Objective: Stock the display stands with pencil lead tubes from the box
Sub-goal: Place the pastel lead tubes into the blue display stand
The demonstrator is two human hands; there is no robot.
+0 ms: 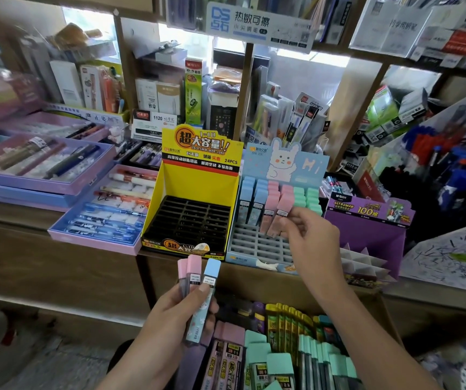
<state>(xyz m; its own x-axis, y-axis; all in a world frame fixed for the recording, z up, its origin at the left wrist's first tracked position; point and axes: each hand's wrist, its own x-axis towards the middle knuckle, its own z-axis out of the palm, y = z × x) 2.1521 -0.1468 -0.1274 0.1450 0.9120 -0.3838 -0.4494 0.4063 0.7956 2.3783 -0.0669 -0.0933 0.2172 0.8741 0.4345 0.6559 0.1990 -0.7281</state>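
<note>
Partly out of frame: box (pixel 260 291)

A wooden counter (pixel 15 212) runs across the shop front under the shelving. The yellow display stand (pixel 198 182) sits at its front edge, about midway along, with a black slotted tray in its base. Touching its right side stands a pale blue display stand (pixel 254 243) with a rabbit backboard, and right of that again is a purple display stand (pixel 367 232). A pink pen tray (pixel 94 243) lies against the yellow stand's left side, angled. Further left lie stacked lilac pen boxes (pixel 29 187). Just behind the yellow stand are a white box (pixel 150 125) marked 1120 and an upright green carton (pixel 193 91).
</note>
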